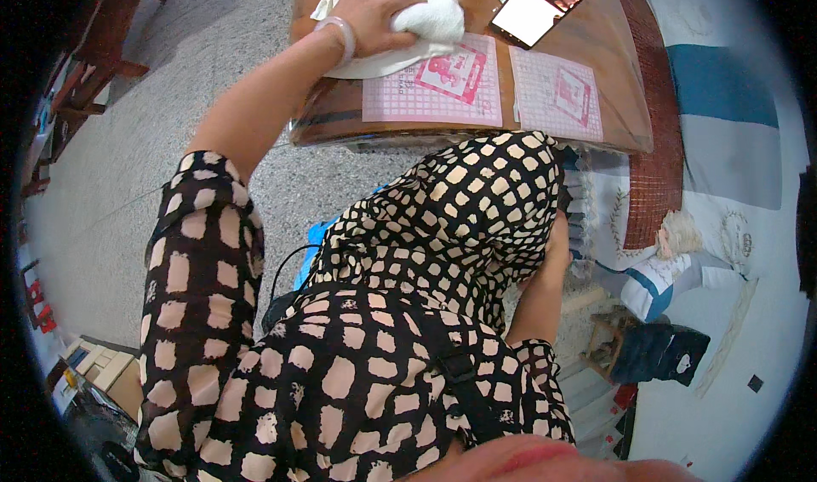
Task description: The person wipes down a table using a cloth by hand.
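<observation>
My left hand (376, 19), with a ring on one finger and a pale bangle at the wrist, is on the wooden table. Its fingers press over a bunched white towel (440, 16). Beneath hand and towel shows a flat white item (383, 67) with a curved edge; what it is I cannot tell. It overlaps the corner of a pink gridded booklet or sheet (434, 102) with a printed picture. A second pink gridded sheet (555, 93) lies to its right. My right hand (560, 246) is down beside my patterned clothing at the knee, its fingers mostly hidden.
A smartphone (542, 10) with a lit screen leans at the back of the wooden table (332, 109), against a white object. Right of it are a red-brown woven mat (654, 131) and a cushioned seat (727, 86). A wooden bench (105, 54) stands at far left.
</observation>
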`<act>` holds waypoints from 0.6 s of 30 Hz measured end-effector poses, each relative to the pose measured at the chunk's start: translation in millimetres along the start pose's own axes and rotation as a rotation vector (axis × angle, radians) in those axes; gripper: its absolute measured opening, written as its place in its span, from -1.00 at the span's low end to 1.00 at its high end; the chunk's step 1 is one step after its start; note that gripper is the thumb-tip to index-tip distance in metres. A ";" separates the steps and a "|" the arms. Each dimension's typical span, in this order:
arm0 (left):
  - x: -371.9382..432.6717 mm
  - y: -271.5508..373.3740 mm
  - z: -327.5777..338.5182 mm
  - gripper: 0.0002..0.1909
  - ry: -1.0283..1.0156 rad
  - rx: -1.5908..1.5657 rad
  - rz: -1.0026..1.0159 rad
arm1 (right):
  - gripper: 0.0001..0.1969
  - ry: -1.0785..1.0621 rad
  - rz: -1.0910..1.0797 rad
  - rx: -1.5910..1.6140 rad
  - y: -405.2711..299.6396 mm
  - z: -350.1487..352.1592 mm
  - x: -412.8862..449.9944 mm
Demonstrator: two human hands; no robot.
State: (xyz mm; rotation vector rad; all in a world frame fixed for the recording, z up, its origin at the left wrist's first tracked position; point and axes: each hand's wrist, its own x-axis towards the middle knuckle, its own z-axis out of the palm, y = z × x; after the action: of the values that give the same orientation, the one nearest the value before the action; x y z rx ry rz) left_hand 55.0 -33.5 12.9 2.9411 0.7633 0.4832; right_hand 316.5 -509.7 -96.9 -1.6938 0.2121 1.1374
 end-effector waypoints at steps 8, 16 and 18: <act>-2.8 47.3 -13.7 -0.31 -0.075 0.086 -0.494 | -0.54 -0.076 -0.077 0.017 5.4 -6.5 15.9; -87.8 85.1 -35.5 -0.17 -0.144 -0.081 0.231 | -0.54 -0.040 -0.053 0.096 2.8 -2.1 17.2; -82.3 72.6 -41.1 -0.12 -0.186 -0.176 0.421 | -0.56 -0.089 -0.074 0.063 22.0 -35.5 46.8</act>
State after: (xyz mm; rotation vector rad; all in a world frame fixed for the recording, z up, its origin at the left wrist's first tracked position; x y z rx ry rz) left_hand 7.5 -137.5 38.7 2.9178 0.0734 0.2736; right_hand 348.5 -531.3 -146.4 -1.5790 0.1271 1.1370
